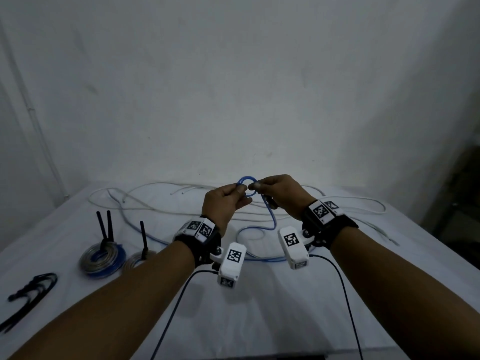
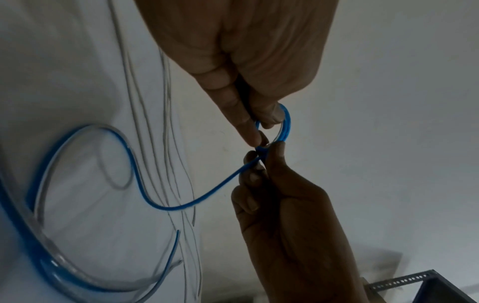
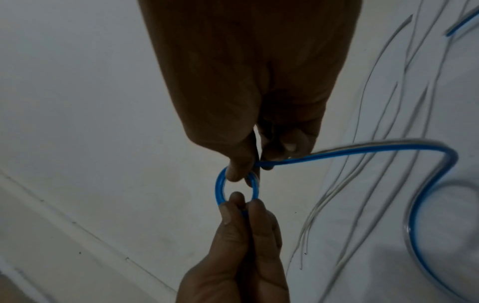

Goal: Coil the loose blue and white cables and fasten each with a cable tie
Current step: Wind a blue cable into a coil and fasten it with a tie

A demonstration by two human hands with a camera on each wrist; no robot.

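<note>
A small loop of blue cable (image 1: 246,181) is held up over the white table (image 1: 259,307). My left hand (image 1: 241,189) pinches the loop's left side and my right hand (image 1: 253,187) pinches its right side, where the strands cross. In the left wrist view the left hand (image 2: 259,133) reaches in from above to the loop (image 2: 286,123). The right wrist view has the right hand (image 3: 247,172) on the loop (image 3: 220,184) opposite the left hand (image 3: 243,203). The cable's loose tail (image 1: 272,222) drops to the table and curves away. White cables (image 1: 155,203) lie spread along the back.
Two tied coils (image 1: 102,258) (image 1: 137,261) sit at the left, black tie tails sticking up. Spare black cable ties (image 1: 28,292) lie near the left front edge. A wall stands right behind the table. A perforated metal frame (image 2: 404,280) shows beyond the right edge.
</note>
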